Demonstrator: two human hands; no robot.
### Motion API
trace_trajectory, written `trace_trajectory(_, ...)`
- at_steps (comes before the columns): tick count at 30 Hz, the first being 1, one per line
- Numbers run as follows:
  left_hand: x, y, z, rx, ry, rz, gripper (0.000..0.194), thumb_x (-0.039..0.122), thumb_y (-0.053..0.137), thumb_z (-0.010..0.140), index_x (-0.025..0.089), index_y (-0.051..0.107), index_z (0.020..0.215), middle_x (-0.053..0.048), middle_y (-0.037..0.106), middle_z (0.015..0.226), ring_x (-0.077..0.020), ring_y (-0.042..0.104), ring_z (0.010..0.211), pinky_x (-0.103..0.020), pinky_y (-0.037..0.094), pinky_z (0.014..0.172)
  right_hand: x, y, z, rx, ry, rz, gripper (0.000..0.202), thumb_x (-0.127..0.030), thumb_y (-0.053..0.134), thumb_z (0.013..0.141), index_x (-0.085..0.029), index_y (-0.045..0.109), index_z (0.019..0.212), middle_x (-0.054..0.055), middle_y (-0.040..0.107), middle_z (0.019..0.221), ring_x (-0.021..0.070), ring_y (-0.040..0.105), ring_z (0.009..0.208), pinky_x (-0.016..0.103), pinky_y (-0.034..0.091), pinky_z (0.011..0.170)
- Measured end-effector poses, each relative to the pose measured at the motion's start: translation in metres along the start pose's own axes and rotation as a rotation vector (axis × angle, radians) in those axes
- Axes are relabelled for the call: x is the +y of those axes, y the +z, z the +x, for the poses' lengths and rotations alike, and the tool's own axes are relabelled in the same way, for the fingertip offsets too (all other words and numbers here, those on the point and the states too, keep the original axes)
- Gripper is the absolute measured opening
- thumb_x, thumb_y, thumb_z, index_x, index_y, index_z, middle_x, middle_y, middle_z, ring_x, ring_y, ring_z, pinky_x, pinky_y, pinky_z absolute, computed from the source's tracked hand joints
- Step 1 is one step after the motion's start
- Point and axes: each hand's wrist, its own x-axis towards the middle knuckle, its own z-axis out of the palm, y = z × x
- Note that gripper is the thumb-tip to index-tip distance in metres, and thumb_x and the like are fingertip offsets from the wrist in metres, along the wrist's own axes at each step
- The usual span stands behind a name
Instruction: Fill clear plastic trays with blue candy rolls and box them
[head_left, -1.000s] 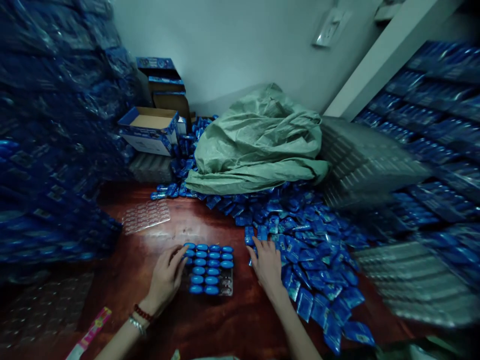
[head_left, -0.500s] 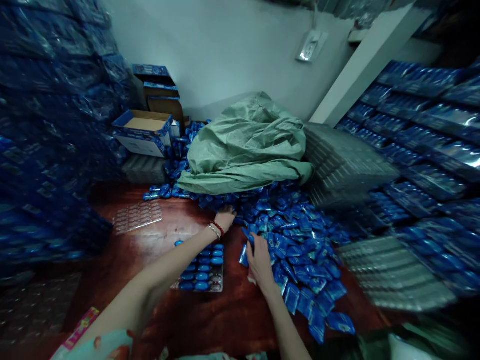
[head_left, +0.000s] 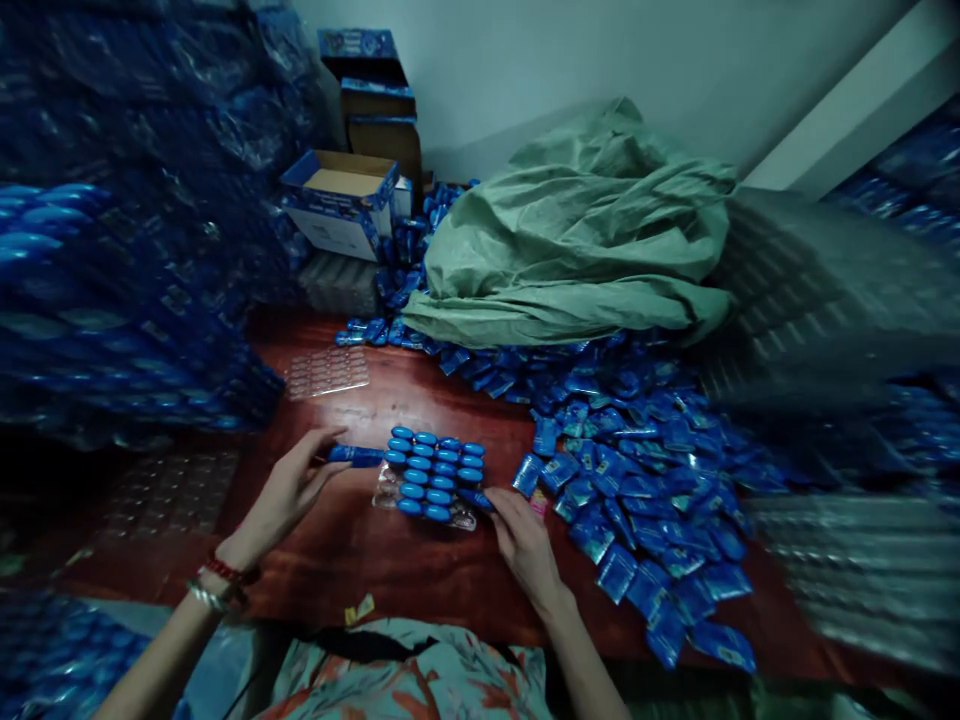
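A clear plastic blister tray (head_left: pixel 385 492) lies on the red-brown table, with several glossy blue oval pieces (head_left: pixel 430 467) in rows on it. Left of the tray, my left hand (head_left: pixel 292 490) pinches a small blue packet (head_left: pixel 356 456) whose far end reaches the tray's edge. On the opposite side my right hand (head_left: pixel 525 545) grips another blue packet (head_left: pixel 475 498) at the tray's right edge. Beside my right hand spreads a heap of loose blue packets (head_left: pixel 637 480). A red bead bracelet and a pale bangle circle my left wrist.
A crumpled green sack (head_left: pixel 570 240) sits behind the heap. An open blue-and-white box (head_left: pixel 337 225) stands at the back left. Another clear tray (head_left: pixel 330 372) lies on the table (head_left: pixel 315 560). Blue stacks rise at left, and clear trays (head_left: pixel 847 560) are piled at right.
Both hands have left the heap for the tray, the left one moving left and nearer me with a packet. My right hand has brought its packet to the tray. The view has shifted.
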Motion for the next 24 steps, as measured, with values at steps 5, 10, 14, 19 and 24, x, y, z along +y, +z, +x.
trace_trajectory(5, -0.014, 0.018, -0.030, 0.169, -0.169, -0.083, 0.024, 0.038, 0.058, 0.081, 0.018, 0.055, 0.093, -0.002, 0.062, 0.083, -0.0161, 0.061, 0.076, -0.027, 0.051, 0.069, 0.002, -0.004, 0.015, -0.091, -0.162, -0.196, 0.040, -0.007, 0.036, 0.087, -0.019, 0.053, 0.121, 0.009, 0.061, 0.095, 0.0184, 0.058, 0.089, 0.032, 0.050, 0.077)
trace_trajectory(10, -0.014, 0.049, -0.026, 0.045, 0.061, -0.011, 0.016, 0.025, 0.046, 0.088, 0.017, 0.058, 0.095, -0.004, 0.059, 0.084, -0.0137, 0.057, 0.075, -0.024, 0.048, 0.067, -0.020, -0.019, 0.035, -0.342, -0.211, -0.509, 0.041, 0.002, 0.036, 0.080, -0.016, 0.057, 0.110, 0.008, 0.058, 0.084, 0.0182, 0.053, 0.077, 0.030, 0.045, 0.072)
trace_trajectory(14, -0.017, 0.060, -0.025, -0.112, 0.248, 0.175, 0.032, 0.013, 0.033, 0.091, 0.017, 0.052, 0.116, -0.006, 0.056, 0.089, -0.0144, 0.053, 0.078, -0.025, 0.046, 0.067, -0.040, -0.019, 0.049, -0.480, -0.288, -0.639, 0.034, 0.001, 0.043, 0.078, -0.017, 0.056, 0.104, 0.006, 0.058, 0.088, 0.0182, 0.052, 0.079, 0.030, 0.041, 0.074)
trace_trajectory(19, 0.001, 0.058, -0.022, -0.369, 0.440, 0.384, 0.023, 0.012, 0.039, 0.088, 0.016, 0.054, 0.105, -0.010, 0.055, 0.103, -0.0194, 0.049, 0.087, -0.033, 0.047, 0.076, -0.044, -0.012, 0.061, -0.521, -0.310, -0.700, 0.027, -0.002, 0.047, 0.080, -0.018, 0.057, 0.098, 0.006, 0.059, 0.087, 0.0194, 0.054, 0.080, 0.030, 0.041, 0.071)
trace_trajectory(24, 0.010, 0.054, -0.009, -0.503, 0.442, 0.413, 0.018, 0.011, 0.042, 0.087, 0.017, 0.056, 0.096, -0.007, 0.057, 0.099, -0.0202, 0.051, 0.091, -0.035, 0.047, 0.080, -0.033, -0.008, 0.054, -0.420, -0.278, -0.697, 0.034, -0.005, 0.045, 0.083, -0.019, 0.056, 0.112, 0.006, 0.061, 0.087, 0.0178, 0.057, 0.073, 0.029, 0.043, 0.065)
